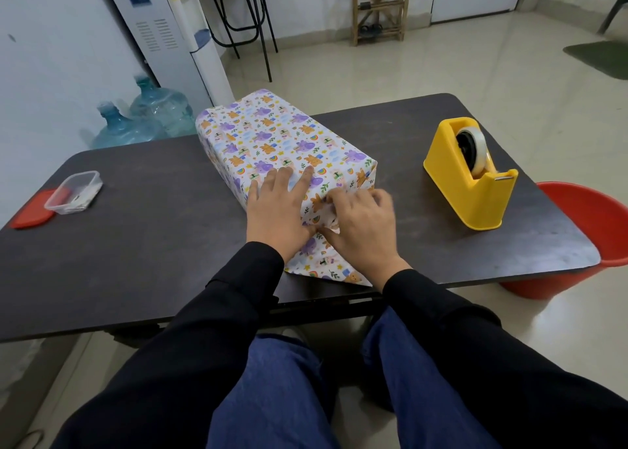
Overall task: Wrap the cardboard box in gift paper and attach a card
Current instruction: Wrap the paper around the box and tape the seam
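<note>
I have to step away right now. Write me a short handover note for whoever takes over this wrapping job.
Left hand: flat on top of the wrapped box, pinning the near end.
Right hand: fingers curled into the paper at the near end, working the fold.
Loose paper flap lies on the table toward you, not yet folded up.
Yellow tape dispenser stands to the right, clear of the box.
Clear plastic container is at far left, beside its red lid.
Done: top and long sides covered.
Left: close and tape the near end. The far end cannot be seen. No card in view; attach one.
</note>
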